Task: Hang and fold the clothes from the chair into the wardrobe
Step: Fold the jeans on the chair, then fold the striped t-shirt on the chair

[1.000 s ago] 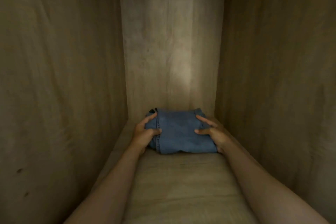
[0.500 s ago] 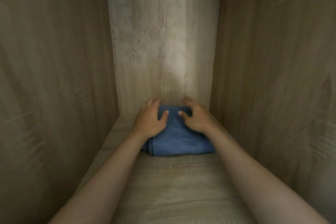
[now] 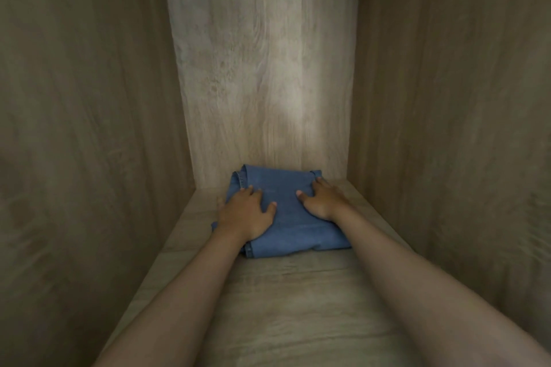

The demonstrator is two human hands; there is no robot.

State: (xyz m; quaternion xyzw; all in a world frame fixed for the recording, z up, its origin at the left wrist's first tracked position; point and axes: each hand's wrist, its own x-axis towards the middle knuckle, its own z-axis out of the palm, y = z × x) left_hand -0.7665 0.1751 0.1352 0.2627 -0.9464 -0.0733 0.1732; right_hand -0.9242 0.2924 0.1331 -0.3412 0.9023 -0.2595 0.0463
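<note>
Folded jeans (image 3: 286,217): flat on the wardrobe shelf (image 3: 298,307), far edge close to the back panel (image 3: 262,68).
Left hand (image 3: 247,214): palm down, fingers spread flat on the denim's left part.
Right hand (image 3: 323,198): flat on the right part, fingers extended, gripping nothing.
Side walls (image 3: 74,128): close on both sides.
Open room: bare shelf board nearer than the jeans.

Folded jeans (image 3: 286,217) at shelf (image 3: 298,307) rear, against back panel (image 3: 262,68).

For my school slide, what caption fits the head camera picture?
Both hands, left and right, press flat on folded blue jeans at the back of a wooden wardrobe shelf.
</note>
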